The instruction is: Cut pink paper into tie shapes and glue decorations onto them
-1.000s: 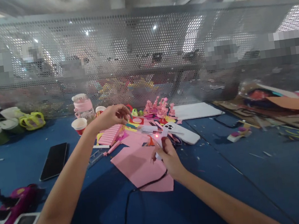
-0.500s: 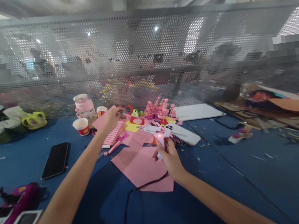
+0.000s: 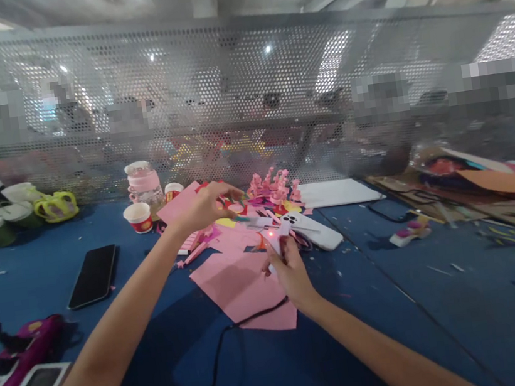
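While the right hand [image 3: 292, 272] has its grip wrapped round a white tool [image 3: 273, 241] with a little red light on, the left hand [image 3: 210, 204] hangs over the paper scraps [image 3: 229, 239], grip spread, thumb and fingers apart, nothing between them that I can make out. The tool's up over the far end of the pink sheet [image 3: 234, 284], just beside a white phone [image 3: 323, 232]. A black cord [image 3: 216, 344] crosses that sheet toward the right hand; I reckon it's the tool's lead, left slack so the wrist can turn freely. The pink star cluster [image 3: 276, 187] stands at the back of the tabletop [image 3: 165, 357], probably so nobody squashes it.
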### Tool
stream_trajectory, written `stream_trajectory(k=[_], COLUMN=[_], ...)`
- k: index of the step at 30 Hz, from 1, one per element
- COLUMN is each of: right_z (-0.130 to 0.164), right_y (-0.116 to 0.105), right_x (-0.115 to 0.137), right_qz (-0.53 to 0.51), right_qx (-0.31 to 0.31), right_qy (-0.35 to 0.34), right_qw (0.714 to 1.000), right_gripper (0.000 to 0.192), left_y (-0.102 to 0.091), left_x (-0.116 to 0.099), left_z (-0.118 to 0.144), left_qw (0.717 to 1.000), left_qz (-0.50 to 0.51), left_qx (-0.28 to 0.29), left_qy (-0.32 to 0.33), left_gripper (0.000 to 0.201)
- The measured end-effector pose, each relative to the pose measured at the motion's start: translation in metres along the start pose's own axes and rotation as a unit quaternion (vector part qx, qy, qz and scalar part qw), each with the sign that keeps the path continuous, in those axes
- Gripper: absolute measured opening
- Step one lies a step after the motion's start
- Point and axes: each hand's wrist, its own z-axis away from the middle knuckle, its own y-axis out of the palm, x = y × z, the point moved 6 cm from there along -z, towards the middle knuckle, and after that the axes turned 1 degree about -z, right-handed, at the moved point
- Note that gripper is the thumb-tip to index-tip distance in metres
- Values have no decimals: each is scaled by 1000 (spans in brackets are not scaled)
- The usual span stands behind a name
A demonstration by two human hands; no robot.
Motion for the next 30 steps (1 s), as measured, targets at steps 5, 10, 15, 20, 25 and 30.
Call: stream_trajectory(k=[5, 10, 15, 20, 25, 30], right_z=[3, 4, 4, 3, 2, 2], right_y=[2, 3, 3, 3, 3, 6], right_x=[6, 7, 3, 1, 2, 3], right_qz=[23, 35, 33, 28, 24, 5], right_qx=[11, 21, 37, 45, 48, 51], right_qy=[-19, -22, -30, -41, -52, -34], right_qw=[999, 999, 998, 998, 997, 998], right_gripper=[29, 30, 30, 29, 26, 27], left_y=[11, 12, 11, 13, 13, 9], left_x=[-10, -11, -13, -10, -11, -12], left_z=[3, 1, 1, 2, 2, 3], left_qw=[997, 997, 995, 995, 995, 994], left_qz=[-47, -40, -40, -31, -47, -47], left_qx=[22, 20, 26, 29, 31, 68], left_qy=[50, 67, 84, 85, 84, 67], left_gripper=[27, 24, 22, 22, 23, 22])
